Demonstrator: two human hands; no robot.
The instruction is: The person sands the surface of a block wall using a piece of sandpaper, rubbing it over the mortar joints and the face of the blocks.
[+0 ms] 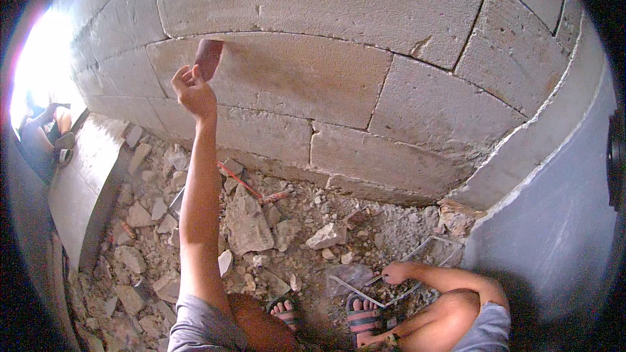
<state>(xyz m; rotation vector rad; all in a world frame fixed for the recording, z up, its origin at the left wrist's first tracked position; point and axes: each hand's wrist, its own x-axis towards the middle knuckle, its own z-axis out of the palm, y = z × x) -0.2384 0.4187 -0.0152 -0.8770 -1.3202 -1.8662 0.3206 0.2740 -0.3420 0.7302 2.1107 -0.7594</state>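
My left hand (197,94) is raised on an outstretched arm, its thumb and fingers pinching a reddish-brown sheet that looks like sandpaper (208,57). The sheet lies at the face of the pale block wall (293,68), near the upper left of a block with a brownish, smudged surface. Low on the right, my right hand (393,274) rests by my bent knee with its fingers curled. It is at a thin grey-white metal strip frame (399,298) lying over the rubble; whether the fingers grip it is hard to make out.
Broken rubble (248,225) covers the ground around my striped sandals (363,316). An orange-red strip (238,179) lies on it. A grey panel (85,182) leans at the left; another person (45,130) sits beyond it near a bright opening. A smooth grey wall (541,221) stands at right.
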